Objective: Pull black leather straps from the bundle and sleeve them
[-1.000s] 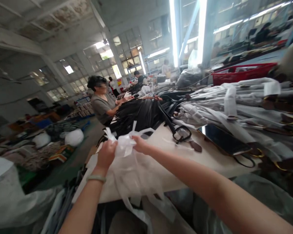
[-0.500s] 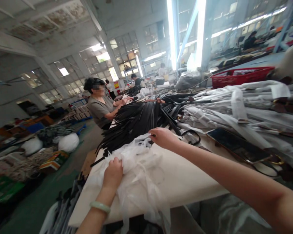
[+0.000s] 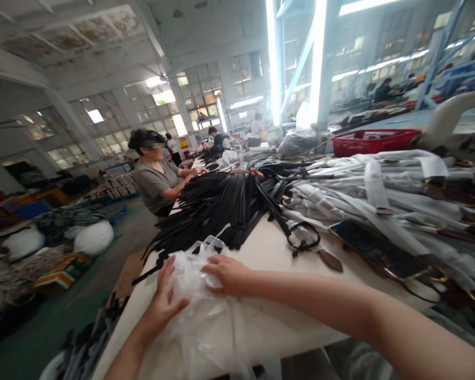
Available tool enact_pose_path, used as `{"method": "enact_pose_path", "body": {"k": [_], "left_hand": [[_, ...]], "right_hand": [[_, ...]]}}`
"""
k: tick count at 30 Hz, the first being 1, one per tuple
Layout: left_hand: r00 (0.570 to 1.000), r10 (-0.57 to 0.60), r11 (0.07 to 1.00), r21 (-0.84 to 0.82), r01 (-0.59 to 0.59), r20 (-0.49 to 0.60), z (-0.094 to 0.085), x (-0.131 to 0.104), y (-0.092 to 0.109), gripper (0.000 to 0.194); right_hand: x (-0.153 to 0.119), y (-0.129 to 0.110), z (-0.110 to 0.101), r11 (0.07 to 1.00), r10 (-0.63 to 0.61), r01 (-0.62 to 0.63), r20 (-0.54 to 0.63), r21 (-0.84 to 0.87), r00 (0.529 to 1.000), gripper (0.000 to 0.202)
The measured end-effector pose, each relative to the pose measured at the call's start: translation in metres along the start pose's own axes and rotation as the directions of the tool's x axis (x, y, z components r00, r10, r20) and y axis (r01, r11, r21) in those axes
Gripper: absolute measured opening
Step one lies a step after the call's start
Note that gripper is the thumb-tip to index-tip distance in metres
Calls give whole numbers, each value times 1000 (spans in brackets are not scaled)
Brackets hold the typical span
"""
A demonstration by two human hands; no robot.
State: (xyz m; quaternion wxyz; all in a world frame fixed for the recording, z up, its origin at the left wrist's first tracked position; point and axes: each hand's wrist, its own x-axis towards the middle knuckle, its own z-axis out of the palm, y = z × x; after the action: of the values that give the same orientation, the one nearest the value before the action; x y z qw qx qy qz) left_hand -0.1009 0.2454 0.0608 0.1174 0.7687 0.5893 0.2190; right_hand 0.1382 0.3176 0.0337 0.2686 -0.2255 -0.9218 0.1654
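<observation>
Pressing down on a crumpled clear plastic bag [image 3: 206, 306] at the near edge of the white table [image 3: 273, 253], we keep both palms flat: our left hand [image 3: 163, 301] lies spread on its left side, our right hand [image 3: 226, 274] on top, fingers extended (neither is clenched). Just beyond lie black straps [image 3: 217, 206]; a phone [image 3: 376, 248] rests to the right.

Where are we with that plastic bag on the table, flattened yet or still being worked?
Done: the clear plastic bag lies on the table. In hand: the left hand and right hand both press flat on it, and it is crumpled between them. Left: black straps and wrapped grey straps lie piled beyond, untouched.
</observation>
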Motion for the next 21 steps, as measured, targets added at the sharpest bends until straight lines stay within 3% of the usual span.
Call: {"method": "enact_pose_path", "body": {"k": [3,5,7,9,11,14,17,21], "left_hand": [[991,119,989,81,-124,60,13,11,1,63],[979,167,977,117,-181,119,20,20,5,57],[977,172,977,107,-185,124,23,26,9,57],[980,169,977,110,-180,105,23,28,11,58],[982,168,978,114,-177,84,21,27,11,60],[981,188,976,97,-193,55,21,23,6,65],[961,271,962,15,-272,47,24,22,-4,71],[922,377,926,-69,-372,84,25,22,-15,75]], "right_hand": [[0,10,-21,997,-80,80,92,11,993,55],[2,31,-50,992,-127,126,188,20,974,58],[3,61,-87,993,-112,116,251,-1,962,48],[1,94,-120,995,-12,32,208,-93,978,49],[-5,120,-141,975,60,-29,135,-220,989,81],[-7,140,-142,926,44,4,117,-377,992,113],[13,147,-123,873,-31,112,176,-475,984,119],[63,155,-100,793,-99,229,252,-565,963,122]]}}
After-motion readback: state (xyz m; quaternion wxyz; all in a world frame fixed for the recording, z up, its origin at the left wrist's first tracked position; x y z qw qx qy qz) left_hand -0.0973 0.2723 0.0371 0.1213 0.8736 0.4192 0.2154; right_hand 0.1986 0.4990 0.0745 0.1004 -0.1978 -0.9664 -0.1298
